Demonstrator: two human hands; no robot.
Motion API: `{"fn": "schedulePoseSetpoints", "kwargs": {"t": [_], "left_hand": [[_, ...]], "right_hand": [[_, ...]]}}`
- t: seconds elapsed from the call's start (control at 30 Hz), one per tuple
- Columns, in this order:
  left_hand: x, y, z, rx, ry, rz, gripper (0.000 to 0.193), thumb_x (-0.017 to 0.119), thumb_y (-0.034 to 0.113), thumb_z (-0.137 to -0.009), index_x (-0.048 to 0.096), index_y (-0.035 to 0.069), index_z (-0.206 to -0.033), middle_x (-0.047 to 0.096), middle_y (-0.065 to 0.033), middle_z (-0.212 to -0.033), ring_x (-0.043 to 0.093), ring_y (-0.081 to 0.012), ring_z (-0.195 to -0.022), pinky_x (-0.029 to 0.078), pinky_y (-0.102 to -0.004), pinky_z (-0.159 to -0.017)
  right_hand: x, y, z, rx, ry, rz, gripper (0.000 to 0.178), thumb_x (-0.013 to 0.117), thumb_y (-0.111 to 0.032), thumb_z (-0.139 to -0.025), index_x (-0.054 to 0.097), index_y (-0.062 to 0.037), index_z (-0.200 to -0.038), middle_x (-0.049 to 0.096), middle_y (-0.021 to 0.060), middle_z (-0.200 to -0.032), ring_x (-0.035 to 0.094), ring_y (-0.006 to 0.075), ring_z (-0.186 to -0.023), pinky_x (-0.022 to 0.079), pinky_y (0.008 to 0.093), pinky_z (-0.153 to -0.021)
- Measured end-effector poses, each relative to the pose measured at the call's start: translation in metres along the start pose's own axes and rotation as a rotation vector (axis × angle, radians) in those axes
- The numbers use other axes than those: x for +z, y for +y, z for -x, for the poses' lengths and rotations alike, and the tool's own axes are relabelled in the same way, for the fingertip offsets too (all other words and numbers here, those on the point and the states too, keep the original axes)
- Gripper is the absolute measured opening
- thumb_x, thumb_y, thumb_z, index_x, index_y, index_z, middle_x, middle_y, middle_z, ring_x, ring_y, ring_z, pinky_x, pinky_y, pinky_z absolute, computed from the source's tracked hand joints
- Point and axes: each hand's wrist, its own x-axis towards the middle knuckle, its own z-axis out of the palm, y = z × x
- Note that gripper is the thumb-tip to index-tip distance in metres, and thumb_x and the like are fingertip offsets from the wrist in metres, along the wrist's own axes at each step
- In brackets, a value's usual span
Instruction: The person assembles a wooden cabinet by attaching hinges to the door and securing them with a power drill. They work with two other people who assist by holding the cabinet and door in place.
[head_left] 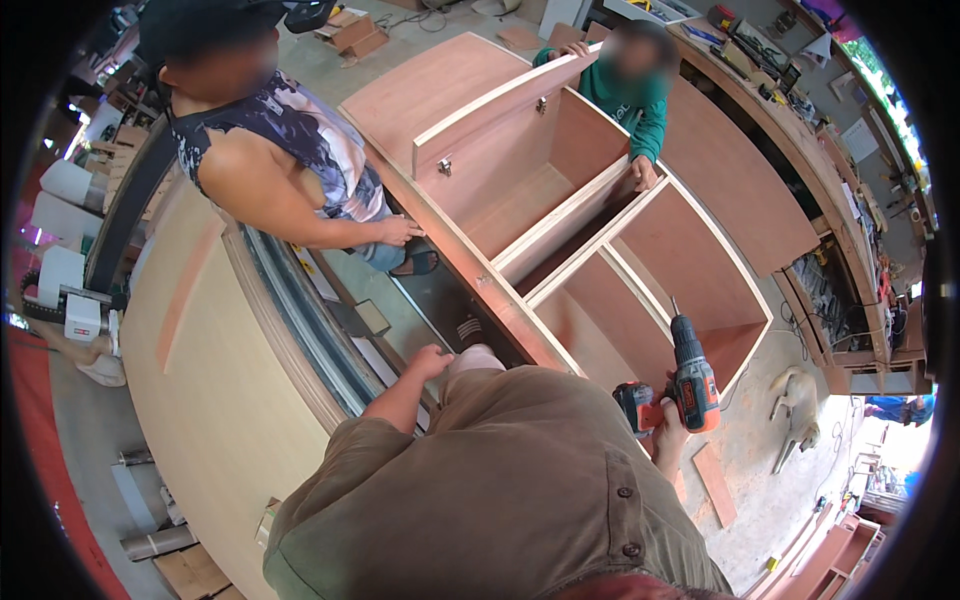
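My right hand (pixel 668 438) grips an orange and black cordless drill (pixel 696 388), its bit pointing away from me over the near right compartment of a plywood cabinet (pixel 690 262). Beside my leg, my left hand (pixel 430 362) hangs with its fingers curled in; whatever it may hold is hidden. The cabinet lies with its open compartments facing up. A door panel (pixel 510 108) stands raised at the far compartment, with metal hinges (pixel 444 167) on its inner face. A co-worker in a green sleeve (pixel 650 130) has one hand on this door and the other on a divider.
Another person (pixel 300 170) in a patterned sleeveless top stands at the left, a hand near the cabinet's edge. A large pale panel (pixel 220 350) lies on my left. A dog (pixel 795 410) lies on the floor at right, near a loose board (pixel 714 484). A cluttered workbench (pixel 790 110) runs behind.
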Motion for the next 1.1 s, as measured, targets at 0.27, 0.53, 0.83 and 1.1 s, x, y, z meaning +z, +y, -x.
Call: {"fn": "schedulePoseSetpoints", "kwargs": {"t": [0.27, 0.53, 0.83, 1.1], "left_hand": [[0.025, 0.005, -0.012, 0.051, -0.224, 0.044, 0.052, 0.066, 0.048, -0.081, 0.07, 0.0, -0.1, 0.069, -0.0202, -0.105, 0.066, -0.0311, -0.099, 0.051, -0.04, -0.084], [0.032, -0.044, -0.037, 0.043, -0.263, -0.232, 0.055, 0.063, 0.05, -0.082, 0.07, -0.002, -0.098, 0.067, -0.0248, -0.103, 0.065, -0.0362, -0.097, 0.05, -0.042, -0.085], [0.027, -0.012, -0.037, 0.099, -0.233, -0.193, 0.056, 0.063, 0.05, -0.083, 0.07, -0.002, -0.104, 0.066, -0.0228, -0.111, 0.064, -0.0358, -0.105, 0.05, -0.041, -0.09], [0.022, 0.0, -0.026, 0.062, -0.187, -0.118, 0.053, 0.067, 0.046, -0.08, 0.07, -0.001, -0.103, 0.068, -0.0218, -0.108, 0.066, -0.0336, -0.102, 0.051, -0.0407, -0.087]], "right_hand": [[-0.006, 0.001, -0.012, -0.016, -0.036, 0.043, 0.057, 0.06, 0.0, -0.071, 0.049, -0.0018, -0.127, 0.061, 0.015, -0.115, 0.061, 0.0152, -0.08, 0.052, 0.0294, -0.071], [-0.003, -0.007, -0.01, -0.025, -0.017, 0.07, 0.055, 0.06, 0.001, -0.071, 0.052, -0.0008, -0.125, 0.061, 0.0145, -0.114, 0.061, 0.0149, -0.083, 0.051, 0.0293, -0.072], [0.01, -0.02, -0.003, -0.048, 0.083, 0.131, 0.053, 0.058, 0.002, -0.071, 0.053, 0.0005, -0.124, 0.061, 0.013, -0.11, 0.061, 0.0147, -0.083, 0.051, 0.0288, -0.073], [-0.011, 0.004, -0.003, 0.008, -0.048, 0.03, 0.048, 0.051, 0.006, -0.076, 0.052, 0.0031, -0.123, 0.059, 0.0131, -0.117, 0.059, 0.0147, -0.081, 0.05, 0.029, -0.074]]}}
